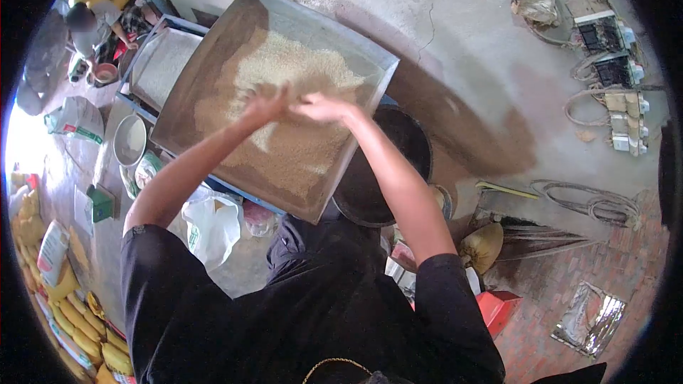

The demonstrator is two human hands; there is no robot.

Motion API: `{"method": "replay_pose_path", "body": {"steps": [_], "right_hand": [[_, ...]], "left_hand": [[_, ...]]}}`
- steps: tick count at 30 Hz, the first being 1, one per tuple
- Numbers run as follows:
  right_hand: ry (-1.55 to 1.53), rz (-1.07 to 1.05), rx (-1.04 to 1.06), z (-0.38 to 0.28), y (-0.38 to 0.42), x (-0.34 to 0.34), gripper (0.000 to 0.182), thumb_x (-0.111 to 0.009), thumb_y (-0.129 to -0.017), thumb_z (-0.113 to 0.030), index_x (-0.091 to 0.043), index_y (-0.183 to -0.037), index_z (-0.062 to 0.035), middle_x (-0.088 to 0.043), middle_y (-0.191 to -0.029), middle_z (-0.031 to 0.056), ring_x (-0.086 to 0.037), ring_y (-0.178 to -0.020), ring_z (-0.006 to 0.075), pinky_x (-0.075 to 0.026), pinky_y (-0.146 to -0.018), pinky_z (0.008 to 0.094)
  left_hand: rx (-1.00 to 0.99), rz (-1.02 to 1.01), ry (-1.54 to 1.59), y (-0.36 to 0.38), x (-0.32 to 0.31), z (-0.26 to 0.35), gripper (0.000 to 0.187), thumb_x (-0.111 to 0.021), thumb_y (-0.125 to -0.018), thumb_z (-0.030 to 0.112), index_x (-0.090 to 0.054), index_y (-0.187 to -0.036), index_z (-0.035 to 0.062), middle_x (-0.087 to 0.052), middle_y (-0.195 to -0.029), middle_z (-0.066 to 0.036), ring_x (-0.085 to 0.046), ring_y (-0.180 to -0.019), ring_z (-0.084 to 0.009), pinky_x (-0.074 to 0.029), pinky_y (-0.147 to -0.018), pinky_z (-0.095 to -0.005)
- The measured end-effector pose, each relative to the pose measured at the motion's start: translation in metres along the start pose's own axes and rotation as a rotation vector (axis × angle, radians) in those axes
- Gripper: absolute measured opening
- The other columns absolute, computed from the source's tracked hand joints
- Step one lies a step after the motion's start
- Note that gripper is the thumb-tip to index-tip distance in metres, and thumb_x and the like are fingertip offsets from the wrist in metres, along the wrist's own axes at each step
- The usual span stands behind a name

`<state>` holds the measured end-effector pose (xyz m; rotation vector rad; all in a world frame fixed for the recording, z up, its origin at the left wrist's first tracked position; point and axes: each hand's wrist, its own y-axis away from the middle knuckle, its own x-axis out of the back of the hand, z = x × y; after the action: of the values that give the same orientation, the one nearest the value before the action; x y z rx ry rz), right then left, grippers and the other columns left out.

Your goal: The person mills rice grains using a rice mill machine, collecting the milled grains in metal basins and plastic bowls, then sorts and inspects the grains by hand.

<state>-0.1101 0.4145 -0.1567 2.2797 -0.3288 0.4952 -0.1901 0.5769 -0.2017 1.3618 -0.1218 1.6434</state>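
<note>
A large square metal tray (377, 57) stands tilted in view, with pale and brown grain (284, 163) spread over its bottom. Over the middle of the grain is my left hand (265, 105), blurred by motion, its fingers spread. My right hand (320, 108) is just beside it at the tray's right part, its fingers pointing toward the left hand and smeared. Whether any grain is in the right hand cannot be made out. Both forearms reach in over the tray's near side.
A round black pan (391, 163) sits right of the tray. Left are a second tray (167, 64), a metal bowl (130, 140), a white bag (212, 227) and a seated person (92, 32). Filled sacks (78, 320) line the far left. Electrical boxes (612, 50) hang on the wall.
</note>
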Motion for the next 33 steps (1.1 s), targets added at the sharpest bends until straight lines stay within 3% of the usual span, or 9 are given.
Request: {"method": "replay_pose_path", "body": {"steps": [4, 6, 10, 12, 18, 22, 29, 32, 33], "right_hand": [[0.115, 0.334, -0.044, -0.01, 0.074, -0.002, 0.048, -0.051, -0.088, -0.039, -0.056, -0.117, -0.0011, -0.057, -0.112, 0.0251, -0.053, -0.11, 0.0334, -0.032, -0.103, 0.0445], [0.499, 1.014, 0.228, 0.021, 0.075, -0.02, 0.031, -0.056, -0.085, -0.025, -0.061, -0.107, -0.0041, -0.065, -0.091, 0.0167, -0.061, -0.091, 0.0305, -0.033, -0.101, 0.0446], [0.473, 0.794, 0.125, 0.022, 0.086, -0.029, 0.028, -0.062, -0.078, -0.017, -0.063, -0.103, -0.0053, -0.066, -0.088, 0.0116, -0.061, -0.088, 0.0259, -0.03, -0.103, 0.0431], [0.441, 1.101, 0.293, 0.034, 0.075, -0.043, 0.024, -0.064, -0.075, -0.014, -0.064, -0.097, -0.0055, -0.066, -0.085, 0.0099, -0.061, -0.089, 0.023, -0.026, -0.105, 0.0421], [0.399, 1.098, 0.267, 0.028, 0.078, -0.044, 0.021, -0.066, -0.072, -0.013, -0.065, -0.091, -0.0059, -0.066, -0.082, 0.0091, -0.061, -0.088, 0.022, -0.028, -0.103, 0.0414], [0.399, 1.061, 0.229, 0.03, 0.076, -0.044, 0.019, -0.065, -0.071, -0.012, -0.065, -0.089, -0.0063, -0.066, -0.079, 0.0087, -0.06, -0.086, 0.0215, -0.029, -0.102, 0.0412], [0.479, 1.094, 0.239, 0.037, 0.07, -0.044, 0.016, -0.063, -0.07, -0.01, -0.066, -0.085, -0.007, -0.065, -0.075, 0.0084, -0.06, -0.083, 0.021, -0.031, -0.101, 0.0415], [0.467, 1.113, 0.236, 0.038, 0.065, -0.037, 0.016, -0.064, -0.07, -0.011, -0.066, -0.085, -0.0071, -0.065, -0.075, 0.0081, -0.06, -0.083, 0.0208, -0.03, -0.101, 0.0408], [0.447, 1.118, 0.241, 0.037, 0.064, -0.037, 0.015, -0.064, -0.071, -0.011, -0.066, -0.085, -0.0072, -0.065, -0.075, 0.008, -0.06, -0.083, 0.0207, -0.03, -0.101, 0.0402]], "left_hand": [[-0.31, -0.312, 0.004, 0.043, 0.007, 0.017, 0.101, -0.023, -0.081, 0.074, -0.013, -0.138, -0.0091, -0.02, -0.141, -0.03, -0.016, -0.133, -0.0434, -0.008, -0.109, -0.0541], [-0.326, 0.045, -0.365, 0.042, 0.009, 0.012, 0.095, -0.035, -0.084, 0.067, -0.016, -0.138, -0.0092, -0.018, -0.143, -0.029, -0.018, -0.134, -0.0412, -0.013, -0.109, -0.0503], [-0.562, 0.628, -0.284, -0.078, 0.015, -0.043, 0.091, -0.035, -0.086, 0.063, -0.016, -0.137, -0.0105, -0.016, -0.142, -0.032, -0.01, -0.135, -0.0439, -0.008, -0.11, -0.0483], [-0.749, 0.785, -0.366, -0.101, 0.015, -0.058, 0.084, -0.04, -0.088, 0.056, -0.022, -0.135, -0.0115, -0.026, -0.139, -0.031, -0.024, -0.13, -0.0436, -0.019, -0.108, -0.045], [-0.702, 0.094, 0.409, -0.005, 0.012, -0.027, 0.059, -0.046, -0.09, 0.037, -0.038, -0.128, -0.0078, -0.051, -0.117, -0.03, -0.048, -0.113, -0.0399, -0.037, -0.095, -0.0416], [-0.694, 0.166, -0.005, -0.024, 0.056, -0.029, 0.06, -0.051, -0.089, 0.039, -0.039, -0.129, -0.0042, -0.056, -0.106, -0.03, -0.055, -0.104, -0.0398, -0.04, -0.093, -0.0434], [-0.766, 0.534, -0.195, -0.128, -0.001, -0.01, 0.077, -0.045, -0.088, 0.051, -0.023, -0.139, -0.0023, -0.02, -0.145, -0.025, -0.021, -0.134, -0.0372, -0.021, -0.109, -0.037], [-0.683, 0.185, 0.335, -0.106, -0.009, 0.003, 0.08, -0.043, -0.088, 0.055, -0.022, -0.139, -0.0028, -0.023, -0.144, -0.025, -0.023, -0.134, -0.0361, -0.021, -0.109, -0.0359], [-0.605, 0.159, 0.364, -0.078, -0.002, 0.004, 0.07, -0.043, -0.09, 0.052, -0.035, -0.135, -0.0012, -0.04, -0.135, -0.023, -0.038, -0.127, -0.0305, -0.028, -0.105, -0.0342]]}}
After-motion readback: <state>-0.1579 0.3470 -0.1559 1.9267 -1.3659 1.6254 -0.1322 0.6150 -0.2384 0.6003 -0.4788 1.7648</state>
